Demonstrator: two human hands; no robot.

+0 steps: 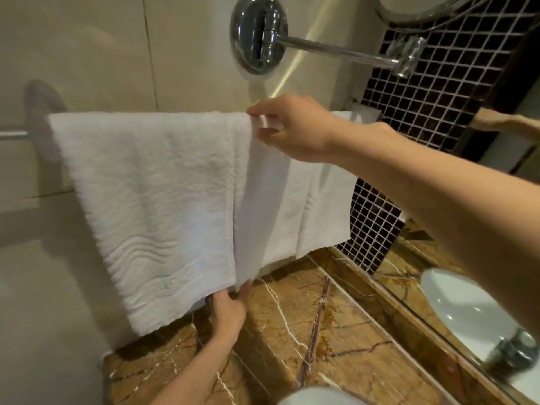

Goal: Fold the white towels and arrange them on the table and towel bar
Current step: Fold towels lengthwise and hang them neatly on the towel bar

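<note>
A white towel with a wavy woven pattern hangs over the towel bar on the beige wall. A smoother white towel hangs just to its right, partly behind it. My right hand pinches the top right edge of the patterned towel at bar height. My left hand is at the bottom right corner of that same towel, thumb raised against the hem and fingers tucked behind the cloth. Most of the bar is hidden under the towels.
A brown marble counter runs below the towels. A chrome wall mount with a swing arm juts out above. Dark mosaic tiles and a mirror are at right, with a white basin reflected.
</note>
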